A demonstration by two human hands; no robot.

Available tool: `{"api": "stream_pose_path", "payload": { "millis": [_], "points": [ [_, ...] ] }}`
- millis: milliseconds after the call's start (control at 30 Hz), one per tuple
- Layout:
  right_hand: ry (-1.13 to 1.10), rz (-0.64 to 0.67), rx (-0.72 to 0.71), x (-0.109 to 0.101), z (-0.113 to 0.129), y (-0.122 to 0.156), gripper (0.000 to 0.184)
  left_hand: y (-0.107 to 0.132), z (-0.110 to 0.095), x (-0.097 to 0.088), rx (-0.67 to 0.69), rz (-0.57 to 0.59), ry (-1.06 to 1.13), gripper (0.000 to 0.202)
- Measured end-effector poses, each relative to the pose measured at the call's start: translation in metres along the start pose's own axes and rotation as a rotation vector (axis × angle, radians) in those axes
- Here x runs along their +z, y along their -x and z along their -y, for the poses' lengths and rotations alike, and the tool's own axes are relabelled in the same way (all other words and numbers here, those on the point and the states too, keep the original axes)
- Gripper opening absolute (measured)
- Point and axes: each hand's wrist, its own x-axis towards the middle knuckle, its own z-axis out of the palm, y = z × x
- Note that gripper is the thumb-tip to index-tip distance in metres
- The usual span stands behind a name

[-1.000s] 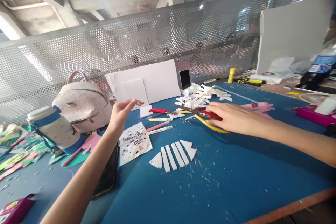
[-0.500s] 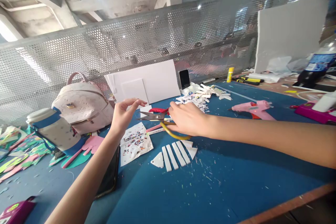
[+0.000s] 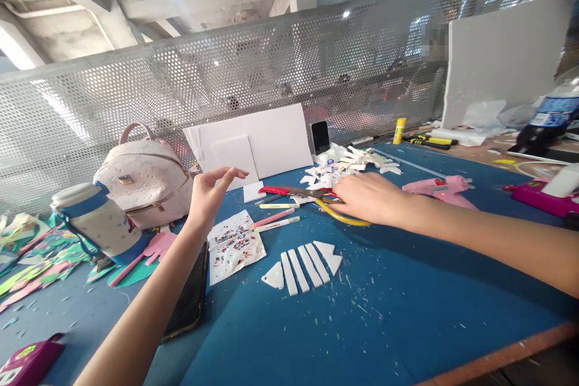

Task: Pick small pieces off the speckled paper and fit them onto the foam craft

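My right hand (image 3: pixel 368 198) is closed on a pair of scissors with a yellow handle (image 3: pixel 346 215), low over the table. The scissors' grey blades point left, across a red-handled tool (image 3: pixel 274 190); the hand hides part of both. My left hand (image 3: pixel 212 190) is raised near the white boards, fingers loosely bent and holding nothing I can see. White foam pieces lie in a fish-like row: a rounded triangle (image 3: pixel 273 277), several strips (image 3: pixel 298 270) and a notched tail piece (image 3: pixel 329 256). Pens (image 3: pixel 278 215) rest beside a white sheet with colourful specks (image 3: pixel 239 247).
A pink backpack (image 3: pixel 147 184) and a tumbler (image 3: pixel 102 223) stand at left, by a dark phone (image 3: pixel 187 307). White scraps (image 3: pixel 357 160) are heaped at the back. To the right are a pink glue gun (image 3: pixel 441 189), a glue stick (image 3: pixel 399 131) and a bottle (image 3: pixel 549 114).
My right hand has moved right with the scissors, uncovering the pens and more of the red-handled tool. My left hand stays nearly in place, its fingers slightly more bent.
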Motion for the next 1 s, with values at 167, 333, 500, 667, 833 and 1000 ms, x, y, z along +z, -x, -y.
{"api": "stream_pose_path", "payload": {
  "millis": [167,333,500,667,833,1000],
  "points": [
    [0.024,0.142,0.102,0.024,-0.031,0.05,0.046,0.001,0.0,0.0,-0.02,-0.016,-0.011,0.027],
    [0.037,0.152,0.078,0.044,-0.044,0.073,0.031,0.003,-0.003,0.003,-0.052,-0.007,-0.003,0.027],
    [-0.126,0.001,0.012,0.024,-0.035,0.064,0.019,0.01,-0.005,0.019,-0.107,0.114,0.147,0.026],
    [-0.785,-0.088,-0.057,-0.016,0.005,0.037,0.032,0.025,-0.014,0.039,-0.147,0.229,0.251,0.028],
    [-1.292,-0.052,-0.186,-0.004,0.032,-0.001,0.032,0.046,-0.025,0.044,-0.129,0.216,0.188,0.027],
    [-1.438,0.028,-0.155,0.022,0.041,-0.019,0.033,0.063,-0.027,0.043,-0.162,0.304,0.125,0.031]
  ]
}}
